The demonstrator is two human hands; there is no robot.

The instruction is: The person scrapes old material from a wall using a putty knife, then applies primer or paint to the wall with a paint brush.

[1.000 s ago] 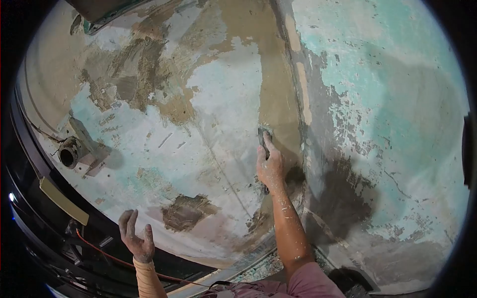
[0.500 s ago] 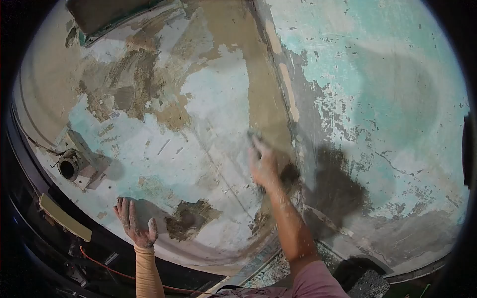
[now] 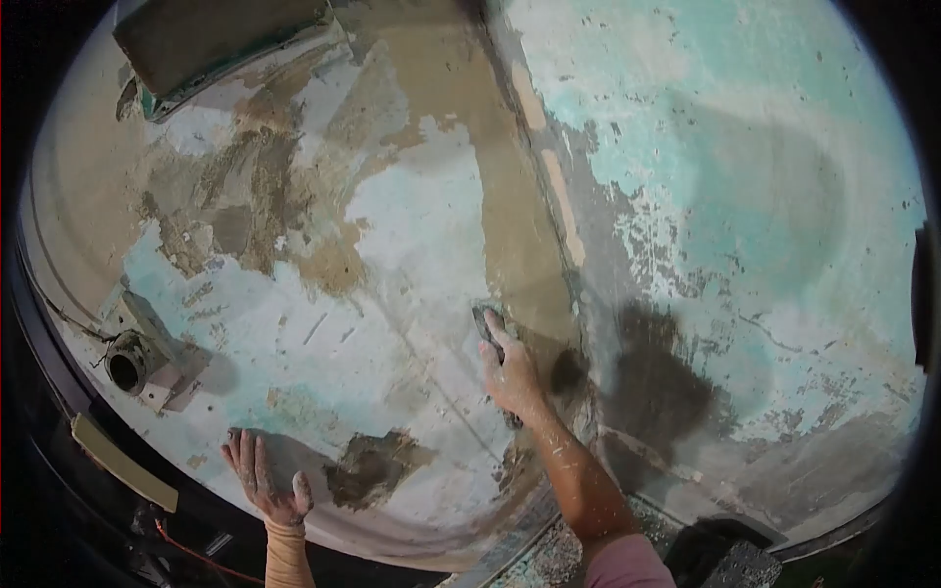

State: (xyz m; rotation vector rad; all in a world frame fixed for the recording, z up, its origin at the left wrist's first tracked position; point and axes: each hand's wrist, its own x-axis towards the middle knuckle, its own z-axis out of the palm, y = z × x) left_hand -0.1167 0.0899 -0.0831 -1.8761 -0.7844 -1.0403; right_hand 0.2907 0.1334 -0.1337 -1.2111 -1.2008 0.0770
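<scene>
My right hand [image 3: 512, 375] is closed round a dark, long, flat hand tool [image 3: 487, 323], whose exact kind I cannot make out. It is at the patchy wall [image 3: 421, 196], beside the tan band near the inside corner. Part of the tool is hidden under my palm. White specks of dust cover my right forearm. My left hand [image 3: 265, 477] lies with fingers stretched and thumb apart against the pale turquoise lower wall, left of a dark rough patch [image 3: 368, 470]. Dust coats its fingers, and a tan sleeve covers the wrist.
A short open pipe [image 3: 127, 365] juts from a block at the left. Above it, a dark box-like fixture [image 3: 221, 44] projects from the wall. The second wall [image 3: 745, 196] meets at the corner on the right. Pale debris [image 3: 559, 549] lies below.
My right hand and the tool have moved down the wall. The view has shifted, so wall and left hand appear lower. The left hand stays spread at the same spot.
</scene>
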